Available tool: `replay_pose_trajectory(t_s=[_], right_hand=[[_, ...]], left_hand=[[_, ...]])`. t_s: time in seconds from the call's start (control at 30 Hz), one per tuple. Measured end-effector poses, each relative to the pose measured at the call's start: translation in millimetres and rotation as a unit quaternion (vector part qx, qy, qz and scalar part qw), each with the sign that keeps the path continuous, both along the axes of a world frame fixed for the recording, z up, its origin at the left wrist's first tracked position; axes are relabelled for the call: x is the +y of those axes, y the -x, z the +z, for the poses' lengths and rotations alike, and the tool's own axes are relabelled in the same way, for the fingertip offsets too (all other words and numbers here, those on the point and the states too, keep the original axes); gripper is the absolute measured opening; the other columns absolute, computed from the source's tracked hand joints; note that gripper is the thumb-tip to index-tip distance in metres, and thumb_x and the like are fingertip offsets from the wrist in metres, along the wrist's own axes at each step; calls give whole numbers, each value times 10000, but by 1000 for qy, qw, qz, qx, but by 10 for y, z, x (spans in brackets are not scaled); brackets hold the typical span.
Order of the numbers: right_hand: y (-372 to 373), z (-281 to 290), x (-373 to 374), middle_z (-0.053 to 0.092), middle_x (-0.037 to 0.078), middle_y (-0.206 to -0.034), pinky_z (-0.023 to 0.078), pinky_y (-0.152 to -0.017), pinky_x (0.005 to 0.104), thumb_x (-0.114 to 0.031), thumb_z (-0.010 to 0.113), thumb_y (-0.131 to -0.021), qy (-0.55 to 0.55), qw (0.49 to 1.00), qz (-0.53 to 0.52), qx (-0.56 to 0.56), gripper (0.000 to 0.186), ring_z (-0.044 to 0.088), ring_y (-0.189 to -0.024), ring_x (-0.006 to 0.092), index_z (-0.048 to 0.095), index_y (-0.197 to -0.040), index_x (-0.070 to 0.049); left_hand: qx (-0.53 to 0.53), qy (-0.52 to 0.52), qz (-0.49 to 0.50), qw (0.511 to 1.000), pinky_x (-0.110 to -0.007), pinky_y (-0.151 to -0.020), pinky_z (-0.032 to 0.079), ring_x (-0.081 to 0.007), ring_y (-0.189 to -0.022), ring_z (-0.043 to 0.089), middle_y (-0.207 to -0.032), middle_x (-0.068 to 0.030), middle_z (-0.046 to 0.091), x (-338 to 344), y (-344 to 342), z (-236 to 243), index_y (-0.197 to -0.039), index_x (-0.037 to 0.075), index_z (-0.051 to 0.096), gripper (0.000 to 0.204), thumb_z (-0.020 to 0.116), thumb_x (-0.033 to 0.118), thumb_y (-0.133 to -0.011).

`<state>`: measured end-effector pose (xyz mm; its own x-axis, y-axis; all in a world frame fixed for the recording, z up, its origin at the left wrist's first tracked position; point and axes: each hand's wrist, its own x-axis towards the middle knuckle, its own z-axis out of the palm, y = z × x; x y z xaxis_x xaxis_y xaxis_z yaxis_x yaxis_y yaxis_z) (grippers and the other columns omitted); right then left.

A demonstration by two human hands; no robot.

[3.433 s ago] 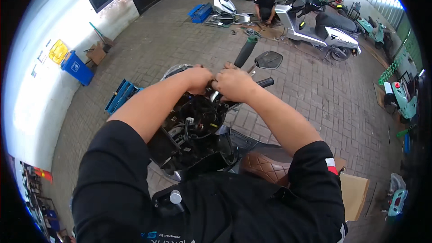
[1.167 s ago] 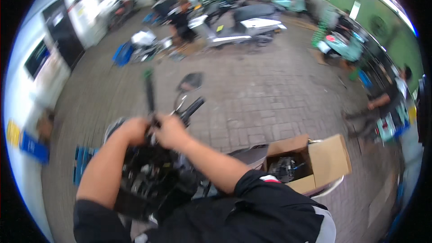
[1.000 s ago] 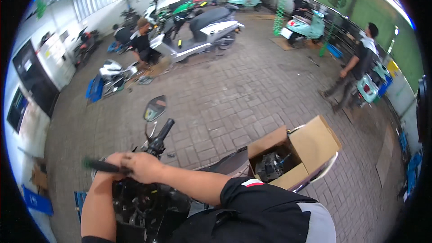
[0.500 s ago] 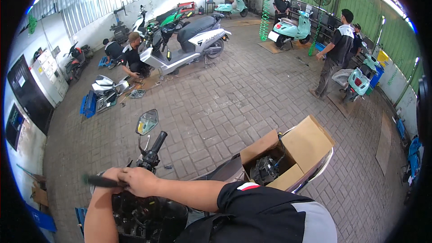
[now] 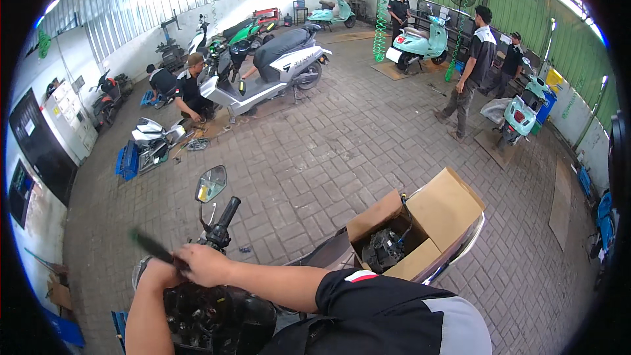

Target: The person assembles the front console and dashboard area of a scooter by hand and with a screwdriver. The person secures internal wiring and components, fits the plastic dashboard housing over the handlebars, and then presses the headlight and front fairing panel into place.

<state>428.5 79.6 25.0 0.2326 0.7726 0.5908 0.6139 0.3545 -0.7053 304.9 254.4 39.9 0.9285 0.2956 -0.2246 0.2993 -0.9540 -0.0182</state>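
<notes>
My right hand is closed around a dark, stick-shaped tool, its greenish far end blurred by motion; I cannot tell its kind. Just below it, my left hand is bent over the front of a motorbike, its fingers hidden by the right hand. Beneath both hands is the bike's uncovered front body, dark with parts and wiring showing. The black handlebar grip and a mirror rise just beyond my hands.
An open cardboard box with a dark motor-like part rests on the bike's seat, to my right. A silver scooter stands ahead beside a crouching person. Another person walks near a mint scooter.
The tool has swung from nearly level to slanting up at its far end, still in my right hand. The walking person at the right has changed stride, and the view has shifted slightly.
</notes>
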Motion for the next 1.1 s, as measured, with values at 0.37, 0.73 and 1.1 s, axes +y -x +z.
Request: replay_pose_trajectory(t_s=[0.37, 0.73, 1.1], right_hand=[[91, 144, -77, 582, 194, -958, 498, -802, 469, -104, 655, -776, 120, 987, 46, -94, 374, 612, -945, 389, 508, -1106, -7], [-135, 123, 54, 605, 279, -1010, 467, -873, 477, -111, 655, -758, 145, 983, -38, 105, 377, 581, -1024, 426, 521, -1061, 70], [-8, 142, -49, 590, 231, -1139, 489, -909, 443, -224, 639, -838, 125, 991, 43, -32, 549, 606, -1016, 401, 481, -1295, 35]], left_hand=[[89, 120, 39, 988, -438, -805, 512, -395, -947, 632, -969, -188, 685, -198, -201, 365, -966, 88, 694, 338, 742, 273, -687], [110, 49, 76, 990, -416, -890, 499, -353, -1031, 629, -1091, -177, 677, -467, -259, 510, -1060, 82, 686, 407, 746, 221, -683], [84, -20, -96, 992, -393, -821, 510, -304, -982, 642, -1077, -132, 680, -40, -143, 53, -980, 60, 693, 314, 737, 161, -685]])
